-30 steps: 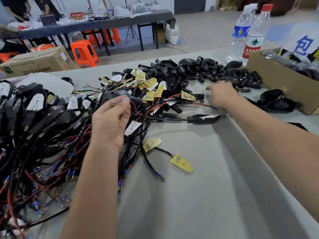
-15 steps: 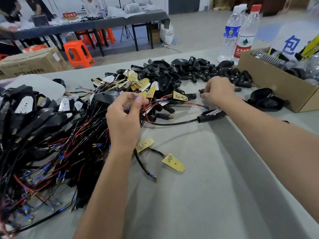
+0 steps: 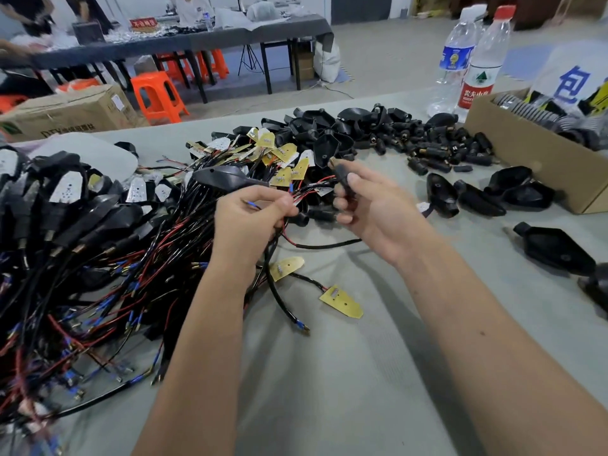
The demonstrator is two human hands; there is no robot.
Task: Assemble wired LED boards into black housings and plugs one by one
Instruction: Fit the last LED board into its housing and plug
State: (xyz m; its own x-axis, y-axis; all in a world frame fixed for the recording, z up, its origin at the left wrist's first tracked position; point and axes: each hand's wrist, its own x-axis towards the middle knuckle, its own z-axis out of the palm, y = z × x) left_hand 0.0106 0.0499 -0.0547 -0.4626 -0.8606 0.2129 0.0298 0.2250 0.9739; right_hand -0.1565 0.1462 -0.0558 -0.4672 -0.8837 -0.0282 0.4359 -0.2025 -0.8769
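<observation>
A grey work table (image 3: pixel 378 373) fills the foreground. Beyond its far edge lies a pale grey floor (image 3: pixel 378 57). A long dark table (image 3: pixel 197 41) stands across the back, cluttered on top, with orange stools (image 3: pixel 158 97) beneath and before it. A white sack (image 3: pixel 327 62) leans by its right leg. A cardboard box (image 3: pixel 65 110) sits at the left. The back wall (image 3: pixel 148 4) is light, with a dark doorway (image 3: pixel 360 8).

Two water bottles (image 3: pixel 473 57) stood at upper right beside one open cardboard box (image 3: pixel 526 153). Two loose yellow LED boards (image 3: pixel 342 302) lay at centre. Black plugs (image 3: pixel 437 143) and wire bundles (image 3: pixel 82 258) were too many to count.
</observation>
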